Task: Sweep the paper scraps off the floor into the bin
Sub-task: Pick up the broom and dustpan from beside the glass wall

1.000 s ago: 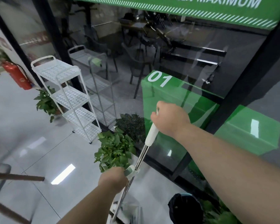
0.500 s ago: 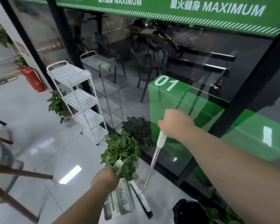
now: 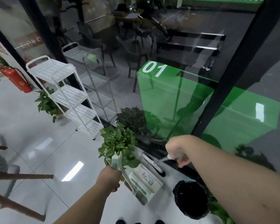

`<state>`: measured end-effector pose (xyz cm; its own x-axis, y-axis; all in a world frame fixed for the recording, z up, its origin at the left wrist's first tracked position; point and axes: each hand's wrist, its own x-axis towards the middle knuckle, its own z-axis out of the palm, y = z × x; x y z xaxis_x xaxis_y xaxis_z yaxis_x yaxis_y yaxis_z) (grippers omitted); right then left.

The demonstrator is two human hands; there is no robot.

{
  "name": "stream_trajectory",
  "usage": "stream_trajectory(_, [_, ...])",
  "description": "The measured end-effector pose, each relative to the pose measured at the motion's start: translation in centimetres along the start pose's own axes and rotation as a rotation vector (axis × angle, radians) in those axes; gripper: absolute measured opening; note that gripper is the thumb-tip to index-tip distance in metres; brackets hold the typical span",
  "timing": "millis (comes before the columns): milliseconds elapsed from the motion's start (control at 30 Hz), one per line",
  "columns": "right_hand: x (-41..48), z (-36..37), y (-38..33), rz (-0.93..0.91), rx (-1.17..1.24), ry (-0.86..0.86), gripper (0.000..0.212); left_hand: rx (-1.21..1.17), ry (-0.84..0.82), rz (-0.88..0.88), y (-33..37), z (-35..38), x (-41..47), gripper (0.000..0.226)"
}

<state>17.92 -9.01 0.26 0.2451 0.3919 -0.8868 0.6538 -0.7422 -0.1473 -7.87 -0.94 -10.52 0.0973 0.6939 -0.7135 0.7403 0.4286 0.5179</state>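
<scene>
Paper scraps: none discernible on floor [image 3: 39, 143] or in dustpan [image 3: 142, 183]. Dustpan sat near black bin [image 3: 191, 199], left hand [image 3: 109, 177] wrapped round its handle. Broom [image 3: 153, 165]: right hand [image 3: 176, 151] fingers [image 3: 182, 162] gripped its handle. Step, judged: emptying; next, tip pan over bin. Versus earlier: right hand dropped, broom lay lower.

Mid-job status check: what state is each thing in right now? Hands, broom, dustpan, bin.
dustpan: held low beside the bin, contents unclear.
broom: brush head low, just beyond the dustpan.
bin: upright, open, black-lined.
left hand: grips the dustpan's handle.
right hand: grips the broom's handle.
</scene>
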Motion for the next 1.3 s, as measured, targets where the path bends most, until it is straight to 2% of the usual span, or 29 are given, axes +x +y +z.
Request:
stream_trajectory(67, [0.6, 1.4, 1.5, 0.034, 0.008, -0.119, 0.02, 0.003, -0.024, -0.005, 0.3, 0.8, 0.0, 0.008])
stream_trajectory(133, [2.5, 3.0, 3.3, 0.096, 0.04, -0.14, 0.011, 0.03, -0.05, 0.003, 0.6, 1.5, -0.1, 0.005])
stream_trajectory(200, [4.4, 4.9, 5.1, 0.206, 0.211, -0.171, 0.009, 0.079, -0.078, 0.017, 0.9, 2.0, 0.0, 0.001])
stream_trajectory(267, [5.2, 6.4, 6.2, 0.255, 0.34, -0.242, 0.005, 0.146, -0.101, 0.025, 1.0, 2.4, 0.4, 0.007])
stream_trajectory(333, [5.6, 7.5, 6.8, 0.299, 0.45, -0.197, 0.017, 0.202, -0.124, 0.027, 1.3, 2.6, 0.7, 0.013])
stream_trajectory(467, [5.8, 7.7, 7.3, 0.366, 0.645, -0.133, 0.017, 0.303, -0.168, 0.094, 2.4, 2.4, 1.1, 0.014])
stream_trajectory(633, [2.6, 7.4, 6.6, 0.376, 0.905, 0.051, 0.048, 0.513, -0.203, 0.271, 4.6, 1.2, 1.7, 0.015])
stream_trajectory(733, [1.8, 9.1, 6.0, 0.443, 0.904, 0.048, 0.059, 0.647, -0.256, 0.378, 5.5, 0.2, 1.9, 0.013])
stream_trajectory(800, [0.6, 10.3, 4.4, 0.459, 0.917, 0.021, 0.047, 0.741, -0.293, 0.435, 5.7, -0.7, 2.2, 0.013])
stream_trajectory(867, [-0.6, 11.5, 3.2, 0.42, 0.916, 0.024, 0.016, 0.819, -0.318, 0.513, 5.7, -1.8, 2.7, 0.017])
stream_trajectory(900, [-1.6, 12.2, 2.7, 0.412, 0.873, 0.025, 0.009, 0.864, -0.317, 0.563, 5.8, -2.2, 3.1, 0.018])
stream_trajectory(967, [-3.2, 14.4, 2.2, 0.452, 0.857, -0.019, 0.014, 0.995, -0.307, 0.674, 6.0, -2.6, 3.3, 0.018])
stream_trajectory(1200, [-10.6, 25.0, 1.0, 0.594, 1.276, 0.051, 0.009, 1.339, -0.368, 1.03, 4.6, -1.2, -0.7, 0.009])
stream_trajectory(1300, [-13.9, 29.9, 1.5, 0.614, 1.337, -0.032, 0.015, 1.434, -0.429, 1.128, 2.9, 0.5, -2.7, 0.008])
